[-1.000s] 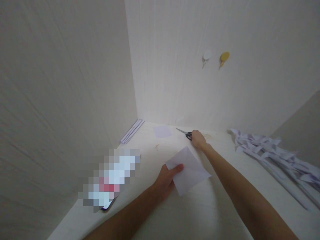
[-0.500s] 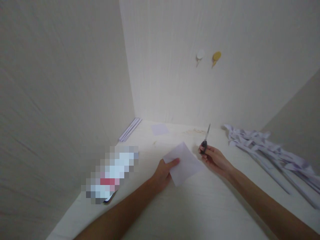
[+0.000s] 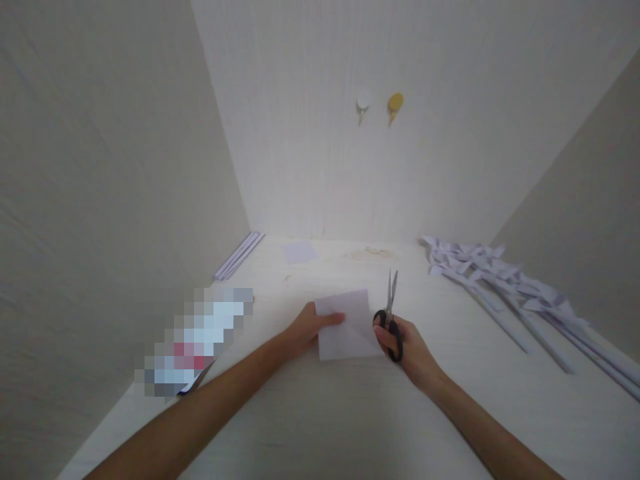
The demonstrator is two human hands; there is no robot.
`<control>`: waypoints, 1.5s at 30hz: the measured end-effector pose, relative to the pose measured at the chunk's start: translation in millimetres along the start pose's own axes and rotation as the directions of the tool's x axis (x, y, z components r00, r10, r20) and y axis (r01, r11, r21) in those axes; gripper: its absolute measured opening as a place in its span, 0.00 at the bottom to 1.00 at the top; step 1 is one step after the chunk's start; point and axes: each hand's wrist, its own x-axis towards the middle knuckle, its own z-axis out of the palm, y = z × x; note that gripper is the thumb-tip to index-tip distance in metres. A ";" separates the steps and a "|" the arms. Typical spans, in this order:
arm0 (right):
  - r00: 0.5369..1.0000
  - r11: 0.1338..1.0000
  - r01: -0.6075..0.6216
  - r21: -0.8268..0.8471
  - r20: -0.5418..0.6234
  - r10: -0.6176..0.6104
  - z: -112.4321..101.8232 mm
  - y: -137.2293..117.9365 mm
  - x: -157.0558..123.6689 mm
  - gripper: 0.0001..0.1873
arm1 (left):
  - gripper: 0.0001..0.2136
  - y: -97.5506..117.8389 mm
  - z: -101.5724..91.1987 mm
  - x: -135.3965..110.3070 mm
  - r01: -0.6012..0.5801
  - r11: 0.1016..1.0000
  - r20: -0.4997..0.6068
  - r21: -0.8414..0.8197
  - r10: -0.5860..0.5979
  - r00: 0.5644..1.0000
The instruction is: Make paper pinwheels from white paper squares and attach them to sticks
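Observation:
In my left hand [image 3: 311,328] is a pale, roughly square sheet of paper [image 3: 345,343], pinched at its left side with the thumb on top. My right hand [image 3: 407,347] grips black-handled scissors [image 3: 391,300] just right of the paper. Their blades point away from me and stand slightly apart. The right fingers are at the paper's lower right corner; whether they touch it I cannot tell. Both hands are above the pale tabletop [image 3: 310,420].
Folded paper pieces on long rolled sticks [image 3: 505,280] lie at the right. Several thin paper rolls [image 3: 240,257] lie at the back left, near a small flat paper square [image 3: 300,252]. A blurred phone [image 3: 200,340] rests at the left. Two hooks [image 3: 395,102] are on the back wall.
The paper has turned so its edges run nearly level. The scissors have rotated to show both handle loops, with the blades now apart. The whole view has shifted a little.

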 end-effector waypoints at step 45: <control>0.841 0.911 0.223 0.346 -0.541 -0.001 6.1 5.2 4.9 0.11 | 0.06 -18.9 46.3 3.8 -0.173 0.924 -0.204 -0.342 0.107 0.973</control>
